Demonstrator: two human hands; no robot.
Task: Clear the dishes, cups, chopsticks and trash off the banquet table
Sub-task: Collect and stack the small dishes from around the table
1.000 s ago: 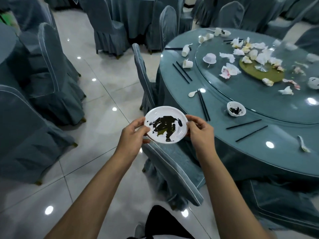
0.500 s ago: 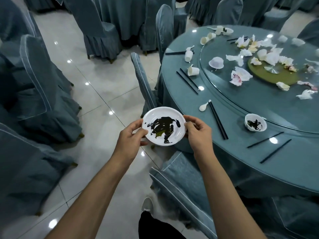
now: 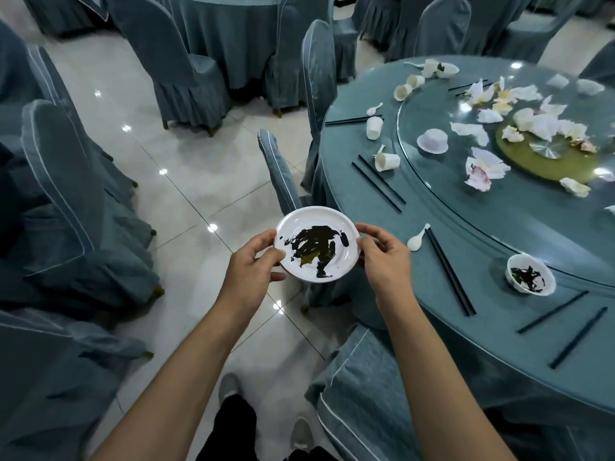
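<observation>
Between both sets of fingers: small white plate (image 3: 317,243), dark leftovers smeared on it, held level off the table edge, over the floor and a chair back. Left hand (image 3: 253,271) pinches the left rim, thumb on top, fingers curled under. Right hand (image 3: 386,261) pinches the right rim the same way.

Change vs the earlier frames: grip and plate unchanged. View has shifted, so the banquet table (image 3: 416,227) sits further right of the fingers and more of its far edge shows. Likely the person is stepping along it.

Meaning: one plate is off, nothing else has moved. Right of the right fingertips, on the cloth: spoon (image 3: 417,240), chopsticks (image 3: 449,271), dirty bowl (image 3: 529,274). Further off: tipped cups (image 3: 387,161), crumpled napkins (image 3: 482,168). Most clearing is not yet done.
</observation>
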